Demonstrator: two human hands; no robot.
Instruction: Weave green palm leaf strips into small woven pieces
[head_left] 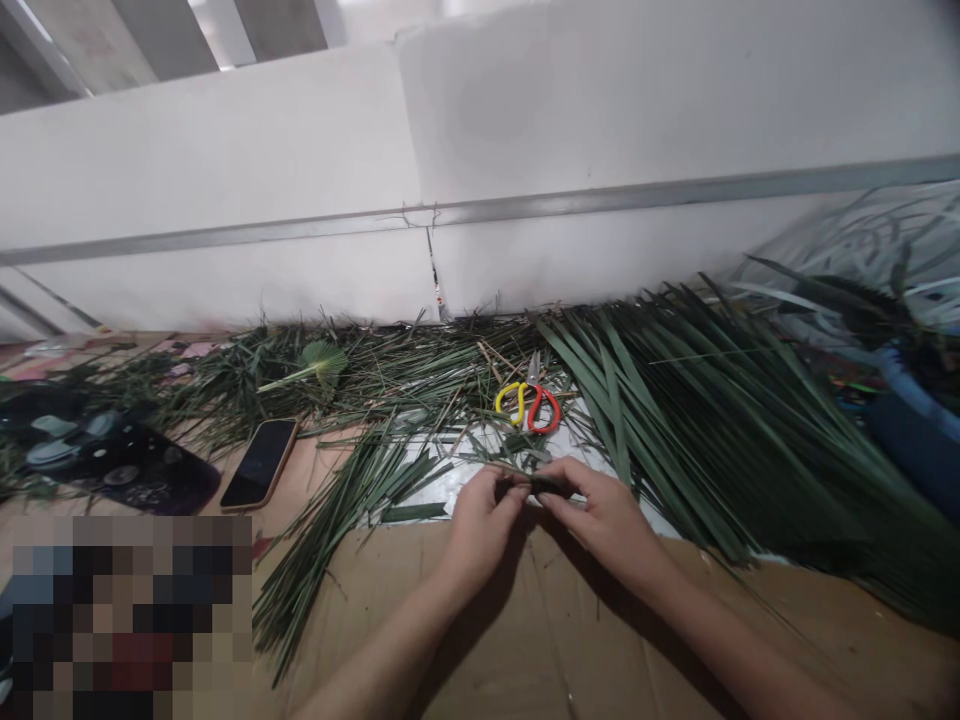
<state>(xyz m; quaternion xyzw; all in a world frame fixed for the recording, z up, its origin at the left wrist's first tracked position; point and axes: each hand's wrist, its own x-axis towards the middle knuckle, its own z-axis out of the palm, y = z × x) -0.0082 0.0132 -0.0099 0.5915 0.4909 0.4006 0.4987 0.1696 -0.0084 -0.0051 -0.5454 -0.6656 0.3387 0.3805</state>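
My left hand (pixel 489 510) and my right hand (pixel 589 500) meet in the middle of the head view, fingertips pinched close together. Between them is a thin green leaf strip (pixel 534 484), mostly covered by the fingers. Just beyond the hands lie scissors (pixel 531 400) with one yellow and one red handle, blades pointing away. To the right spreads a large bundle of long green leaves (pixel 675 420). On the left a smaller bundle of narrow leaf strips (pixel 322 540) rests partly on brown cardboard (pixel 517 640).
A phone (pixel 260 463) and a dark bottle (pixel 127 465) lie at the left, near a small fan-shaped leaf (pixel 319 368). Leaf scraps (pixel 420 350) line the foot of a white wall (pixel 300 170). A blue tub (pixel 915 420) stands far right. The lower left corner is pixelated.
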